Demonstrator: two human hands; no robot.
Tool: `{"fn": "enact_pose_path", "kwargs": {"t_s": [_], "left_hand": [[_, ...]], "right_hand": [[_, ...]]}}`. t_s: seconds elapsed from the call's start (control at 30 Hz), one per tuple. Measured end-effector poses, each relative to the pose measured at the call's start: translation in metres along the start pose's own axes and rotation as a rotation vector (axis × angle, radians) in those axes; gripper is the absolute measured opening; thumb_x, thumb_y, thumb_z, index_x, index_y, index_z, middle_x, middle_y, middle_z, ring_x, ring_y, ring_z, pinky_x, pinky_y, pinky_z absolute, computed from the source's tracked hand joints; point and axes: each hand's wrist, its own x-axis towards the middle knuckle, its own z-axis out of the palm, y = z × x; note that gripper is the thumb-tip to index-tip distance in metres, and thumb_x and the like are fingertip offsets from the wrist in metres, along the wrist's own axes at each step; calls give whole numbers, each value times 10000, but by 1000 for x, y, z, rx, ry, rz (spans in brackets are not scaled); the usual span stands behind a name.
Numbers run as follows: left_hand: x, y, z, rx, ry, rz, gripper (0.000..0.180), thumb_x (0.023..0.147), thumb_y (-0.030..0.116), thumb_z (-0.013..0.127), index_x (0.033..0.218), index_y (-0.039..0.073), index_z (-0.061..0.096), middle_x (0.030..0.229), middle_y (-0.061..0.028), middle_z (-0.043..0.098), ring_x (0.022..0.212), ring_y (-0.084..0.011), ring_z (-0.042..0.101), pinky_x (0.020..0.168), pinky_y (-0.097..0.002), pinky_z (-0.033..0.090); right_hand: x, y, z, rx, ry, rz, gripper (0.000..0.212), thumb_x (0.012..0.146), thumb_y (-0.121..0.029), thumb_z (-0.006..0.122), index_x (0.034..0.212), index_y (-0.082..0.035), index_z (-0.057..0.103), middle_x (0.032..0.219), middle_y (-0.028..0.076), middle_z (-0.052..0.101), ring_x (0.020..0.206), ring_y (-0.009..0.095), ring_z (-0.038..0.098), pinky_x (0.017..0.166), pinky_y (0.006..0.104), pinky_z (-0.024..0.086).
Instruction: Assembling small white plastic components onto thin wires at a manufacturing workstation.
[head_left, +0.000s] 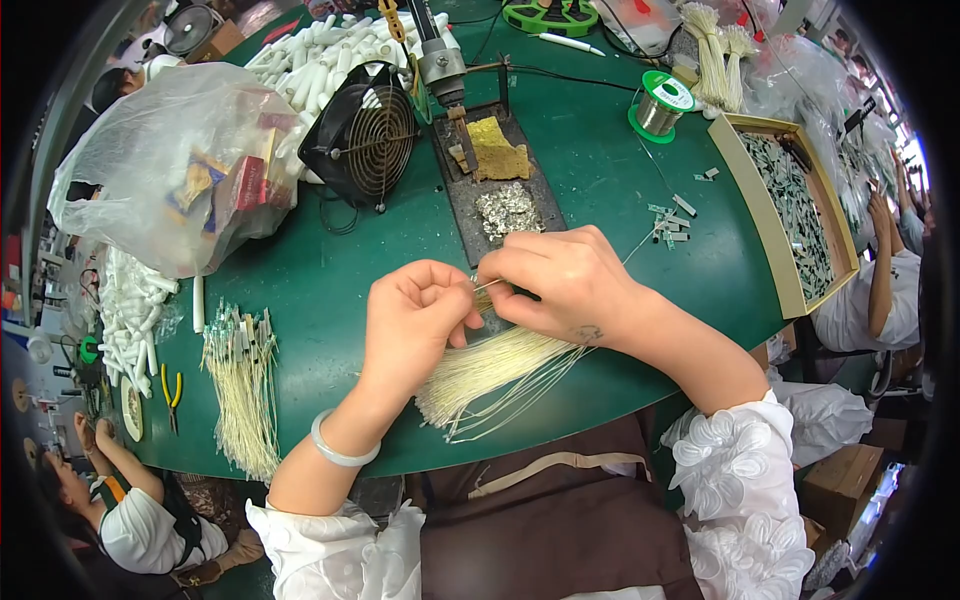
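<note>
In front of me, my left hand (pixel 415 312) and my right hand (pixel 565 280) meet with their fingertips pinched on a thin pale wire (pixel 487 286). Both hands are closed; the ends of the wire are partly hidden by the fingers. Beneath them, a bundle of cream-coloured wires (pixel 500 370) lies fanned out at the table's near edge. Just beyond the fingers is a dark metal plate (pixel 460 205) bearing a crumpled silvery heap of solder (pixel 508 210) and a worn yellow sponge (pixel 495 150). A soldering iron (pixel 455 105) on a stand points down over the plate.
A black fan (pixel 365 135) and a plastic bag (pixel 180 170) stand at the left. Wires with small boards (pixel 240 385) lie beside pliers (pixel 172 398). To the right are a solder spool (pixel 660 105), loose small boards (pixel 672 223) and a box of parts (pixel 790 210). Co-workers sit at both sides.
</note>
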Motion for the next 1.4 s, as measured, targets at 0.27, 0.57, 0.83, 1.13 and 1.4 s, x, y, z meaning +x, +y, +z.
{"fn": "enact_pose_path", "kwargs": {"t_s": [0.27, 0.57, 0.83, 1.13, 1.4], "left_hand": [[-1, -2, 7, 38, 70, 48, 36, 846, 17, 525, 837, -5, 554, 604, -11, 559, 472, -44, 466, 423, -178, 351], [4, -4, 8, 70, 75, 89, 11, 830, -11, 532, 828, -10, 543, 600, -2, 546, 470, -44, 477, 425, -182, 348], [19, -5, 4, 81, 55, 122, 16, 822, -2, 570, 819, -6, 554, 606, 6, 565, 497, -26, 488, 445, -170, 351], [45, -1, 3, 56, 83, 166, 30, 771, -8, 584, 798, -1, 571, 624, 1, 593, 528, -33, 533, 452, -167, 367], [61, 2, 4, 17, 87, 193, 30, 771, -3, 581, 799, 1, 572, 629, 6, 588, 530, -37, 540, 443, -163, 358]], "right_hand": [[3, -1, -5, 289, -65, 329, 114, 733, -68, 674, 818, -26, 611, 589, 3, 452, 476, 105, 401, 468, 264, 364], [9, 0, -7, 411, -154, 606, 147, 791, -127, 664, 843, 6, 632, 535, -30, 314, 516, 53, 310, 475, 253, 294], [11, 5, -6, 439, -133, 664, 165, 834, -145, 651, 841, 16, 613, 555, -53, 339, 537, 40, 315, 481, 238, 298], [10, 22, -3, 617, 33, 720, 121, 900, -123, 564, 876, -7, 540, 704, -48, 484, 618, 9, 400, 534, 191, 343], [10, 28, 1, 431, 100, 584, 108, 836, -75, 626, 785, 3, 571, 624, -32, 506, 541, 8, 408, 474, 194, 334]]}}
